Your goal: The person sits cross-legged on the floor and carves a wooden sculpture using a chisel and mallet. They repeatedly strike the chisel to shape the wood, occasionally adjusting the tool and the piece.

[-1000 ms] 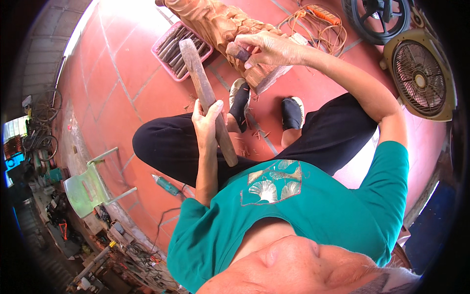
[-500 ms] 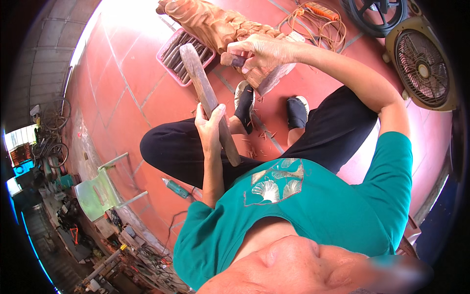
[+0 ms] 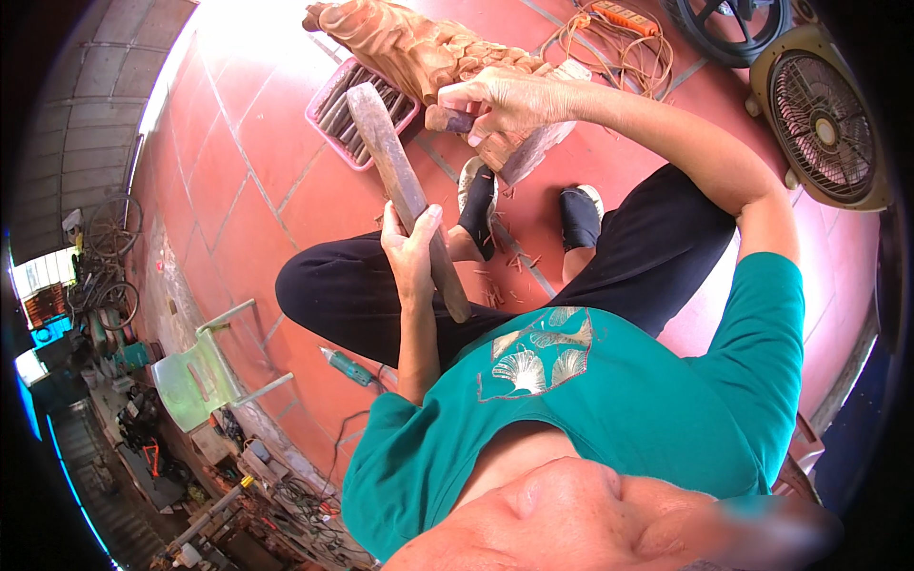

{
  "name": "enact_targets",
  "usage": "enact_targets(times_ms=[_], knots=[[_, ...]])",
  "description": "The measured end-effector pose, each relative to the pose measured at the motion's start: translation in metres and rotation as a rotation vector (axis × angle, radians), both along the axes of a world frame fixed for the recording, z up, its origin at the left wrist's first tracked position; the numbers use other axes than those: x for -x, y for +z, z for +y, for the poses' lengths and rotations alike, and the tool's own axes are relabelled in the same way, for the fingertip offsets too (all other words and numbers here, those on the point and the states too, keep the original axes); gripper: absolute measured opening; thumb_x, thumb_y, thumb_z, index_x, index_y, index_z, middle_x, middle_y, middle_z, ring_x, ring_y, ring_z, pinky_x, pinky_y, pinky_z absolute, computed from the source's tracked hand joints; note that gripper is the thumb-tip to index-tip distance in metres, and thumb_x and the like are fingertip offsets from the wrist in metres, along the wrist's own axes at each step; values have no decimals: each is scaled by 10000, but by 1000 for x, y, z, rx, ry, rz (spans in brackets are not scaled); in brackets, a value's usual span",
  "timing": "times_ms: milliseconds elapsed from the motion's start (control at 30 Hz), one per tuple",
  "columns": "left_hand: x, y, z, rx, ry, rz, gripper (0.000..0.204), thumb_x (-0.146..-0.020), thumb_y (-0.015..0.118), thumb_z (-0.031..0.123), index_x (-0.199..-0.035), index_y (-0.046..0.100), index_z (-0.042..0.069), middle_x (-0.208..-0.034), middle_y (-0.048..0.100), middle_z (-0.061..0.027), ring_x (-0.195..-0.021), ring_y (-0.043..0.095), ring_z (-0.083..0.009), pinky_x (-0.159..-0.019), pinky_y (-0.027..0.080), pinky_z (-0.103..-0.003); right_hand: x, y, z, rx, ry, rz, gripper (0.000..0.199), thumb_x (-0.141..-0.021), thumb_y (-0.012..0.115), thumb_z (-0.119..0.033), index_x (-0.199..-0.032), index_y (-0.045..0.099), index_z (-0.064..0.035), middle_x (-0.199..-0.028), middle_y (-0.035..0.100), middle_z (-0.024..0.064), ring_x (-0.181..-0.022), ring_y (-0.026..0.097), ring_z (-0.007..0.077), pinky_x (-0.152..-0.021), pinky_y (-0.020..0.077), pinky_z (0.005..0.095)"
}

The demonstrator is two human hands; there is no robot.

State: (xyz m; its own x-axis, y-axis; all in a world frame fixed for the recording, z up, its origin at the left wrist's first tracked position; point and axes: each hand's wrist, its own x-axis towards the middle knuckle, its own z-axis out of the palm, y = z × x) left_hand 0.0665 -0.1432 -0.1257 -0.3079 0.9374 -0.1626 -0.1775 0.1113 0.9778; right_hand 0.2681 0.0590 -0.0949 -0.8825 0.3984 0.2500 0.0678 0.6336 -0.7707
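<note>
Down by the knees, the left hand (image 3: 411, 255) is clamped round a long wooden mallet (image 3: 400, 186), its head raised toward the pink tray of chisels (image 3: 335, 112). Further up, the right hand (image 3: 505, 100) grips a chisel (image 3: 447, 119), pressed against the carved wooden figure (image 3: 409, 48) lying on the red tiled floor (image 3: 248, 190)

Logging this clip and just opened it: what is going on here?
A person sits on a red tiled floor, carving a wooden figure. The left hand grips a long wooden mallet, raised with its head up. The right hand holds a chisel against the carving. Wood chips lie by the feet; a pink tray of tools and a fan stand nearby.
</note>
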Motion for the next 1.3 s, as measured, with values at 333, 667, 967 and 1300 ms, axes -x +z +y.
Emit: enact_targets(times_ms=[333, 667, 967, 1300], knots=[[-4, 7, -3, -75, 21, 36, 237, -891, 703, 44, -1044, 523, 42, -779, 595, -35, -565, 577, -104, -518, 467, -245, -1, 7, -1, 1, 16, -24, 332, -758, 795, -54, -955, 528, -62, -766, 580, 52, -755, 597, 226, -703, 455, 401], [-9, 13, -5, -93, -2, 141, 333, -910, 629, 0, -1217, 501, -21, -816, 592, -78, -593, 570, -131, -547, 467, -267, 1, 9, -2, 39, 8, -80, 342, -751, 802, -74, -983, 551, -75, -801, 632, 49, -784, 631, 221, -709, 466, 400], [-34, 13, -11, -375, 184, 83, 277, -902, 678, -10, -1088, 475, 24, -904, 589, -55, -637, 575, -94, -568, 493, -256, 5, -4, 1, -16, 4, -27, 371, -739, 812, -78, -1019, 570, -70, -847, 670, 82, -814, 665, 243, -717, 484, 411], [-21, 32, -20, -335, 116, 197, 353, -929, 597, 10, -1251, 461, -39, -811, 580, -92, -582, 576, -143, -531, 474, -267, 3, -2, -4, 16, 4, -54, 382, -721, 828, -76, -993, 559, -82, -779, 654, 55, -765, 660, 237, -672, 474, 403]])
